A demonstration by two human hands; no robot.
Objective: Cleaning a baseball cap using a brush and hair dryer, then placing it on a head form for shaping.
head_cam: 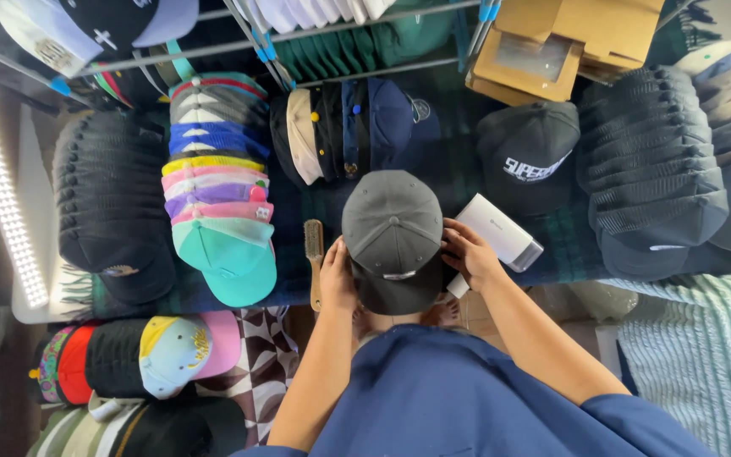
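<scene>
A dark grey baseball cap sits in the middle of the table, brim toward me. My left hand grips its left side near the brim. On the cap's right side, my right hand holds it with the fingers curled against the crown. A small white object shows just under my right hand. A wooden brush lies beside my left hand. To the right of my right hand rests a white box-shaped device.
Stacks of caps cover the table: black ones at left, a multicoloured stack ending in a teal cap, dark caps at right, a black cap with white lettering. Cardboard boxes stand behind. More caps lie low at left.
</scene>
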